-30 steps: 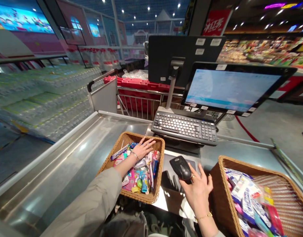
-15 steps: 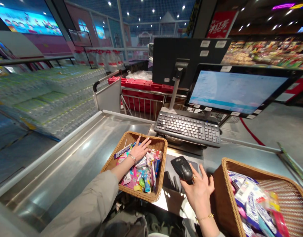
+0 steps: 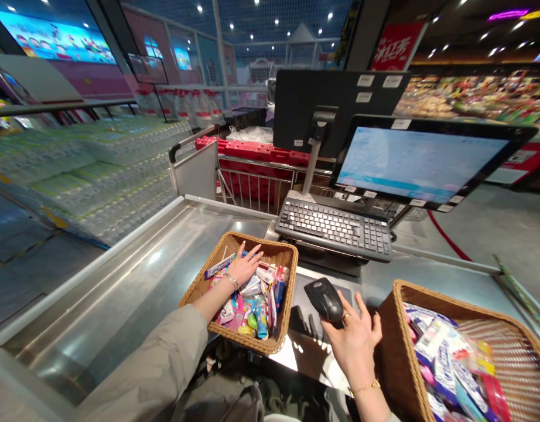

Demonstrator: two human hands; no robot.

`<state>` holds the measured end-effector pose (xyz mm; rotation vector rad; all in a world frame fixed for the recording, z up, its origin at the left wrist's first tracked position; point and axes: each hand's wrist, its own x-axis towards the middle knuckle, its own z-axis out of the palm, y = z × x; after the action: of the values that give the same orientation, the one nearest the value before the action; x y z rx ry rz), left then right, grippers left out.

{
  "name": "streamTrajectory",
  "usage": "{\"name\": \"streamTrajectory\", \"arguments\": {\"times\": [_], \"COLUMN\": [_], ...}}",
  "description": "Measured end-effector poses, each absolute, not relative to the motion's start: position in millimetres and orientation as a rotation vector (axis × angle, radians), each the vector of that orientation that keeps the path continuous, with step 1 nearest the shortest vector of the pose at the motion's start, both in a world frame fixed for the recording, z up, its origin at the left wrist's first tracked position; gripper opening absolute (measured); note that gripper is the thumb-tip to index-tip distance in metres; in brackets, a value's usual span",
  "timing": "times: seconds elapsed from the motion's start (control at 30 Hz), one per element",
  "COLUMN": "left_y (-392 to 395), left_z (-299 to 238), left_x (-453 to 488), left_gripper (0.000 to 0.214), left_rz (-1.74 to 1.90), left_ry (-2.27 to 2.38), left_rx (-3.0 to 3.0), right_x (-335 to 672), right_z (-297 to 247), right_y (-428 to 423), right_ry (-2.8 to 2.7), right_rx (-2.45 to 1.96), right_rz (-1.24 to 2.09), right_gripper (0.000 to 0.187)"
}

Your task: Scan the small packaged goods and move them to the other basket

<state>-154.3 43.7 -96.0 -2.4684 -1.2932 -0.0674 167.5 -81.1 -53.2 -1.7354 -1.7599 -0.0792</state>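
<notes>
My left hand (image 3: 244,268) reaches into a wicker basket (image 3: 293,299), palm down with its fingers spread over the packets. Small colourful packaged sweets (image 3: 259,313) fill the basket's lower part, and a blue-and-white wrapped bar (image 3: 218,267) leans at its left side. My left fingers hide whatever lies under them. Between the two baskets, my right hand (image 3: 355,337) grips a black handheld barcode scanner (image 3: 325,300), its head tilted up toward the left. A second wicker basket (image 3: 410,346) stands right of that hand, holding blue-and-white packets (image 3: 443,357) and other sweets.
Behind the baskets are a keyboard (image 3: 334,225), a lit monitor (image 3: 421,161) and a second, dark-backed screen (image 3: 340,97). The metal counter (image 3: 133,281) has a raised rim. Past it stand a shopping trolley (image 3: 193,167) and stacked bottle packs (image 3: 89,170).
My left hand has shifted slightly up and to the left inside the basket. The right hand keeps its hold on the scanner in nearly the same spot.
</notes>
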Motion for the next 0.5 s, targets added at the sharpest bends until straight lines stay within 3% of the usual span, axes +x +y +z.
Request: {"name": "streamTrajectory", "arguments": {"times": [0.5], "left_y": [12.8], "left_z": [-42.8], "left_x": [-180.1], "left_gripper": [0.015], "left_rz": [-0.342], "left_ry": [-1.457], "left_rx": [-2.267], "right_x": [162.5], "right_z": [-47.7], "right_y": [-79.0], "right_ry": [-1.767], "right_rx": [-1.738], "right_rz": [-0.042], "right_gripper": [0.021]}}
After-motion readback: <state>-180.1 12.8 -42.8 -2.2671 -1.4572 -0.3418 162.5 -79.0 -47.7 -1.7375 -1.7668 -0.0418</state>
